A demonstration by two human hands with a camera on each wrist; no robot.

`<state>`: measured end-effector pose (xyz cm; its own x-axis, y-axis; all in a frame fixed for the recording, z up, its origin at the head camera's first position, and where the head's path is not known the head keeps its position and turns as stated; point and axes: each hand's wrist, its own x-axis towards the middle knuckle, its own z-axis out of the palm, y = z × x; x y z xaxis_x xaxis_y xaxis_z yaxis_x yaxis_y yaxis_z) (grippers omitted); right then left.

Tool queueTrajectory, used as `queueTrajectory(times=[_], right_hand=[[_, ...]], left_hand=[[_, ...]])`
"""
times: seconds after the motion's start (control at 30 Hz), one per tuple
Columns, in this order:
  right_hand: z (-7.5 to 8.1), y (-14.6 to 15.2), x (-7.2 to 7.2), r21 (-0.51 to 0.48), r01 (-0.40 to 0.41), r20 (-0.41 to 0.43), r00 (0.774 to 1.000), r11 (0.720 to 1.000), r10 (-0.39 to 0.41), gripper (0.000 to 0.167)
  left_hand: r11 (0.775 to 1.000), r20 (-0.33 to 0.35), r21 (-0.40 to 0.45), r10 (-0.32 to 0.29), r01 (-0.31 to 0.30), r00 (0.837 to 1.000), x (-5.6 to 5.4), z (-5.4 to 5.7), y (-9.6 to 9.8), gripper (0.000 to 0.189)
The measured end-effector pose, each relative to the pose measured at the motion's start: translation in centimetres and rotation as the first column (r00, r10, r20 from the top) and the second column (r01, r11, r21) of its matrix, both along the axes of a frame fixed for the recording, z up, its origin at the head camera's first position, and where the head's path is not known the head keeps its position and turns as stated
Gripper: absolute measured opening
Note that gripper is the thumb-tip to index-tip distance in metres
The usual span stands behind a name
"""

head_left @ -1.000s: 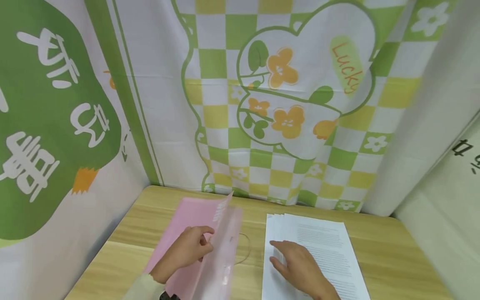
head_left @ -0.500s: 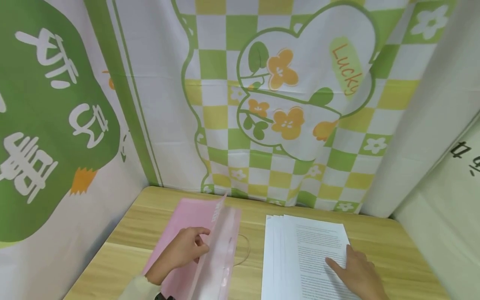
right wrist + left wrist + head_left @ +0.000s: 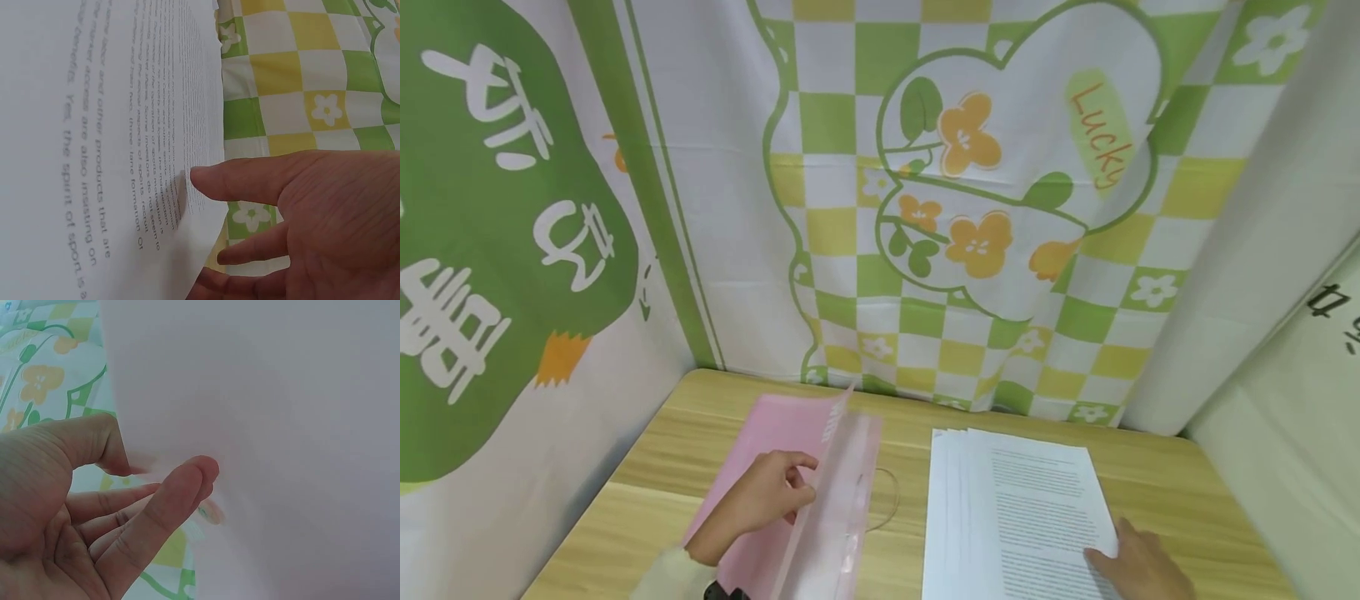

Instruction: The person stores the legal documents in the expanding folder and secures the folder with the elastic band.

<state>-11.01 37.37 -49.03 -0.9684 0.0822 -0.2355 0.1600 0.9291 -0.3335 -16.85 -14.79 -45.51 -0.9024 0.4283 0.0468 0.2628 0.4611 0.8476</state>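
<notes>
My left hand (image 3: 767,492) holds the raised plastic flap (image 3: 826,492) of a translucent pink document folder (image 3: 775,414) lying on the table. In the left wrist view, the left hand's digits sit on both sides of the pale sheet, and a fingertip shows faintly through it. My right hand (image 3: 1142,562) is at the right edge of a stack of printed paper (image 3: 1037,500). Its thumb reaches over the top sheet (image 3: 131,125) in the right wrist view, while the other fingers extend beside the edge. The stack's left edges are slightly fanned.
A thin cord loop (image 3: 889,500) sticks out from the folder's right side onto the wooden table (image 3: 655,454). A checked curtain (image 3: 970,333) hangs along the back edge. Printed fabric (image 3: 572,275) stands on the left and plain pale fabric (image 3: 1300,433) on the right.
My right hand has moved from the stack's left part across to its right edge. My left hand keeps hold of the folder's flap and has shifted slightly left.
</notes>
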Motion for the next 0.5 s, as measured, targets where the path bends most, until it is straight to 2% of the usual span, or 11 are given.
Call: queueTrajectory(times=[0.13,0.23,0.5], right_hand=[[-0.2,1.1,0.0,-0.026,-0.036,-0.028,0.999,0.999,0.035,0.061],[-0.4,1.5,0.1,-0.066,-0.044,-0.047,0.998,0.997,0.041,0.056],[-0.3,1.9,0.7,-0.192,0.036,-0.004,0.999,0.981,-0.037,0.054]], left_hand=[[1.0,-0.001,0.007,-0.008,0.008,1.0,-0.1,0.1,0.1,0.046],[1.0,0.007,0.005,-0.005,0.005,1.0,-0.2,0.1,0.2,0.045],[1.0,0.024,0.012,0.0,0.0,1.0,-0.1,-0.2,0.4,0.046]])
